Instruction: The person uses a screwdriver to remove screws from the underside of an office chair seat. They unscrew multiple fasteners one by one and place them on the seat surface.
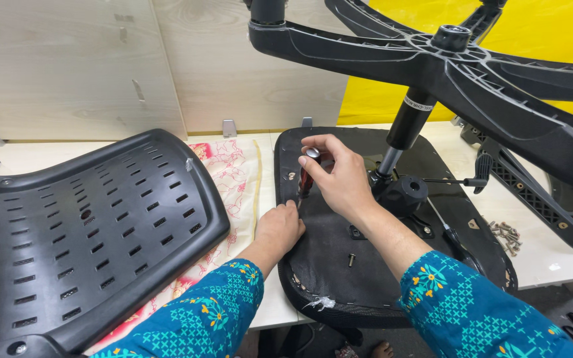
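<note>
matt black plastic backrest, printed cloth, pale wood panels

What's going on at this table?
A person is working on an upturned office chair seat on the table. The right hand holds a screwdriver upright, tip down at the seat's underside. The left hand rests on the seat edge beside the tip. The gas cylinder and star base stick up from the seat. A loose screw lies on it, more screws to the right, and the backrest to the left.
</note>
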